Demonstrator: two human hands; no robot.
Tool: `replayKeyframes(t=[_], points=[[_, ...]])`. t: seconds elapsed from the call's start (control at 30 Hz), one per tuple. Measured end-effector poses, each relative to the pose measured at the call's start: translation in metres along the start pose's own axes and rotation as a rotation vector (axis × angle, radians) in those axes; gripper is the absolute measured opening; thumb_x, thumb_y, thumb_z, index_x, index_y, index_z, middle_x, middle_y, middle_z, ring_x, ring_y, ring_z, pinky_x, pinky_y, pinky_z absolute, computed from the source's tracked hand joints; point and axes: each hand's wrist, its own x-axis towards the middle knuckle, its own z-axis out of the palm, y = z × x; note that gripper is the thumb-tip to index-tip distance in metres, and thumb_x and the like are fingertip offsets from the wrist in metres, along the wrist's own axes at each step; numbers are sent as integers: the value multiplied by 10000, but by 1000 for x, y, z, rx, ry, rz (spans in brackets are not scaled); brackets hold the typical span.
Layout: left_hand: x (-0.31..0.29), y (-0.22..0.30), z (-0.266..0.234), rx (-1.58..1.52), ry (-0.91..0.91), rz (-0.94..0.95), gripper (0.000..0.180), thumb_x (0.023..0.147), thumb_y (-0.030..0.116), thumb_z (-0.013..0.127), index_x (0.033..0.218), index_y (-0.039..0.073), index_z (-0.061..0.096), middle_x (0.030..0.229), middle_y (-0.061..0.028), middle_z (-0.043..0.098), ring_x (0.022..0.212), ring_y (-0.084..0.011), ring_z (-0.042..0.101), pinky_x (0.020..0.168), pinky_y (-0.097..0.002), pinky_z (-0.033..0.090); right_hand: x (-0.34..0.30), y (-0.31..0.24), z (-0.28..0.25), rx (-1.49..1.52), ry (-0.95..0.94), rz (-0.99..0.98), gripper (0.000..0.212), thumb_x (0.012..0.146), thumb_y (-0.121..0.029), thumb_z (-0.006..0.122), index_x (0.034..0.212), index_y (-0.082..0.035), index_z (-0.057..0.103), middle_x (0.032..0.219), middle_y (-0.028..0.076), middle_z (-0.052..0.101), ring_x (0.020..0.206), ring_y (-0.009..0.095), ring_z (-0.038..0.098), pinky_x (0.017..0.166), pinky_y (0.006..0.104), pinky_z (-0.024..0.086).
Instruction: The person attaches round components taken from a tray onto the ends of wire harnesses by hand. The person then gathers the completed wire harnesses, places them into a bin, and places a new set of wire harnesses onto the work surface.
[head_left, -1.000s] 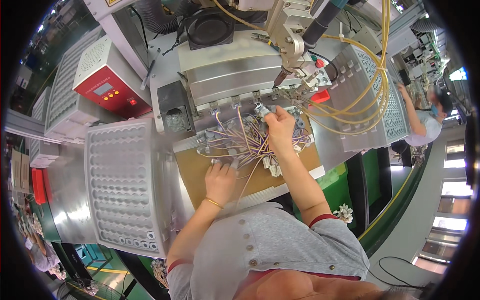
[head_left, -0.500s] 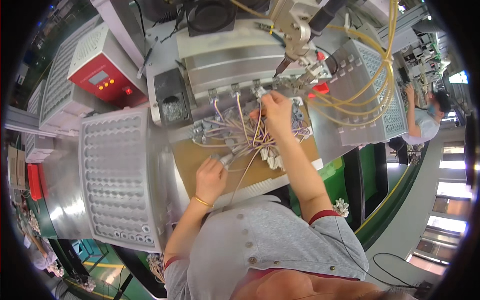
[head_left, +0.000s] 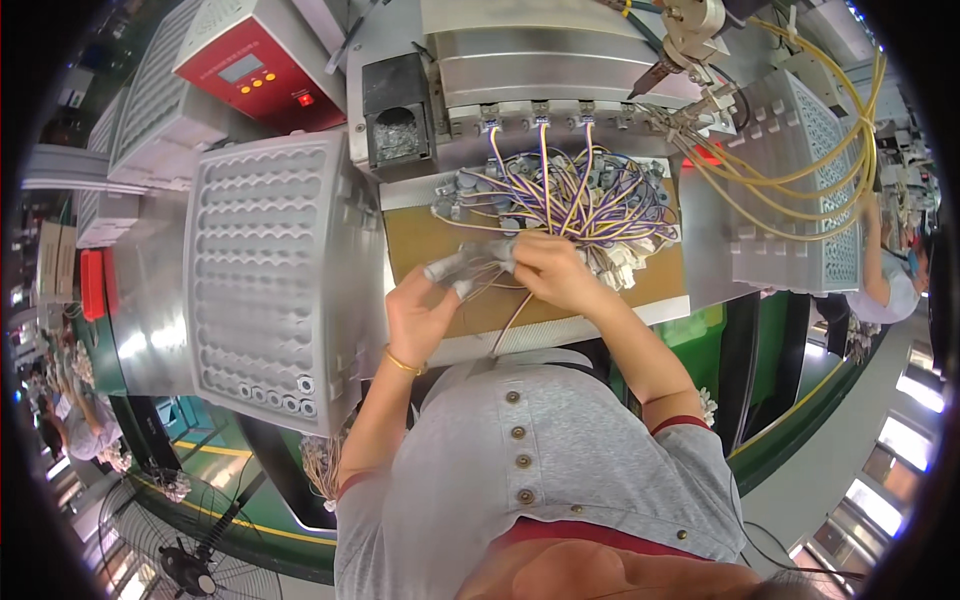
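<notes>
My left hand (head_left: 420, 312) is raised over the near left of a brown work board (head_left: 411, 236). Its fingers are closed around small grey wired parts (head_left: 474, 258), which are blurred; pale covers seem to sit on the fingertips. From the other side my right hand (head_left: 556, 272) pinches at the same parts, and thin wires hang between the two hands. Behind them lies a heap of grey round parts with yellow and purple wires (head_left: 560, 200), with white plugs (head_left: 620, 262) at its right. Three wire leads run up into clips on a metal fixture (head_left: 565, 75) at the back.
On the left stands a grey moulded tray (head_left: 265, 270), below a red-fronted control box (head_left: 258, 75). A black bin (head_left: 398, 112) sits beside the fixture. Above right hang a soldering head (head_left: 665, 70) and yellow tubes (head_left: 800, 170). Another grey tray (head_left: 800, 185) and a person (head_left: 885, 285) are farther right.
My right hand has come away from the fixture's third clip, where a wire lead now sits, and moved back toward my left hand. Both hands now meet; the view has shifted.
</notes>
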Motion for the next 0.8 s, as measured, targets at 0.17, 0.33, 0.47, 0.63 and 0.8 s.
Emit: replayKeyframes(t=[0.17,0.33,0.47,0.63,0.8], points=[[1,17,-4,63,48,38,309,699,-27,629,1002,-27,572,847,-56,609,715,-102,562,621,-214,456,-11,11,-4,56,-57,125,204,714,-100,560,908,-39,581,723,127,542,689,317,552,628,366,460],[-7,42,-38,-548,225,-349,235,714,16,632,939,-20,572,774,-55,608,652,-92,565,513,-210,419,-17,29,-10,94,-79,107,197,673,-90,629,829,-4,544,715,134,529,651,300,544,581,344,440],[-10,53,-46,-711,257,-449,262,696,4,638,947,-12,565,773,-52,609,632,-104,565,510,-206,418,-12,10,-1,58,125,-86,200,581,-52,672,676,4,505,689,122,522,564,254,515,495,315,417],[-32,41,-52,-520,188,-422,285,734,-11,542,1019,-26,546,842,-71,600,709,-129,575,616,-247,454,11,-37,14,-14,232,-563,231,515,-17,689,662,-24,511,732,122,536,612,263,537,499,325,435],[-84,12,-141,733,653,-466,233,716,103,555,878,-63,565,779,-190,570,682,-227,520,631,-310,422,13,-45,-5,103,177,-470,174,563,-5,643,635,-16,485,731,138,508,608,271,526,500,317,423]])
